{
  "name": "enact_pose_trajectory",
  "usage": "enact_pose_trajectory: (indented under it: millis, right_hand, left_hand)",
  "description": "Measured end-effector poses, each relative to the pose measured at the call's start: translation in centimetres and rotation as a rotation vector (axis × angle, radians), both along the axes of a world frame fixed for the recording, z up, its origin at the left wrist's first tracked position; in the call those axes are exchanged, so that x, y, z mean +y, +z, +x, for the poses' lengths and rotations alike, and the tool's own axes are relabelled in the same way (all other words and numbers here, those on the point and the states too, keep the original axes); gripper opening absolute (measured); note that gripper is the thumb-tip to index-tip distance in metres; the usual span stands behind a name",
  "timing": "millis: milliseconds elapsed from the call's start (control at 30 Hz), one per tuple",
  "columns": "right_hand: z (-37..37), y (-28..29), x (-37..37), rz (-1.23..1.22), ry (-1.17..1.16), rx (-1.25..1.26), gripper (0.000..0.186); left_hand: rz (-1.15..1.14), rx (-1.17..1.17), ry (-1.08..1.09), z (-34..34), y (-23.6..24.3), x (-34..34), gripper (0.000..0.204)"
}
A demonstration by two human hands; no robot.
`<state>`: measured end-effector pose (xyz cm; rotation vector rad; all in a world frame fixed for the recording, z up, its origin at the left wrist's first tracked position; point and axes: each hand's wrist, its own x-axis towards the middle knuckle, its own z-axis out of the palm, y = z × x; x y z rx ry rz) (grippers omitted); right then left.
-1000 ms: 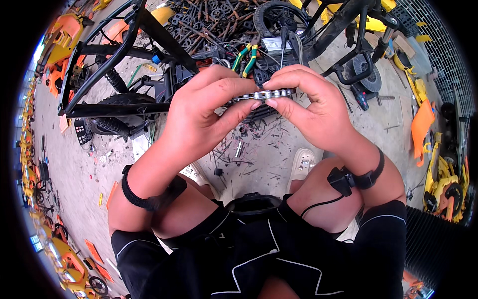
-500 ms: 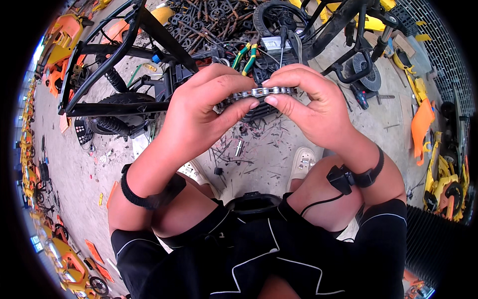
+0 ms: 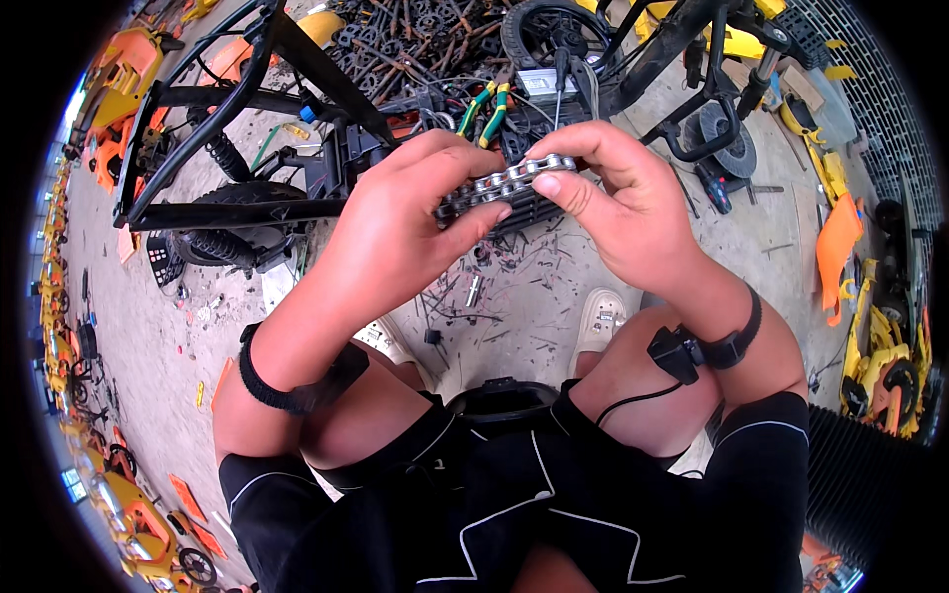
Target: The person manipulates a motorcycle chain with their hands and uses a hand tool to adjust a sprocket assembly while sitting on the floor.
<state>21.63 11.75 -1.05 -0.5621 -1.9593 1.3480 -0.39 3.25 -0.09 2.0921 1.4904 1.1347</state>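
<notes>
I hold a silver roller chain (image 3: 509,179) stretched between both hands over a dark part below. My left hand (image 3: 390,232) grips its left end, thumb below and fingers curled above. My right hand (image 3: 633,232) pinches the right part, thumb tip on the near side, index finger behind. The chain's links lie in a slightly tilted, doubled band. Just beyond my hands lie green-and-yellow pliers (image 3: 494,119) and a black-handled screwdriver (image 3: 561,74) among dark parts and cables.
Black tubular frames stand left (image 3: 232,99) and right (image 3: 712,69). A pile of rusty parts (image 3: 405,40) and a wheel (image 3: 524,30) are beyond. A power drill (image 3: 717,188) lies right. Orange and yellow panels (image 3: 840,247) line both sides; small debris litters the floor (image 3: 474,287).
The chain has tilted, its right end rising, and more of a second row of links shows. My right thumb and fingers have shifted slightly up along it.
</notes>
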Motion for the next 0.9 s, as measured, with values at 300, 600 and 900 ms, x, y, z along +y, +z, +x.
enact_pose_trajectory:
  millis: [300,600,900]
  right_hand:
    - [0.05,0.04,0.03,-0.061,0.052,0.0,0.022]
    - [0.04,0.17,0.38,-0.082,0.083,-0.078,0.022]
    - [-0.23,-0.33,0.73,-0.103,0.063,-0.096,0.021]
  left_hand:
    - [-0.147,-0.159,-0.023,-0.32,0.34,-0.46,0.023]
    - [-0.152,-0.228,-0.044,-0.41,0.3,-0.43,0.024]
    - [-0.119,-0.233,-0.071,-0.61,-0.13,0.01,0.024]
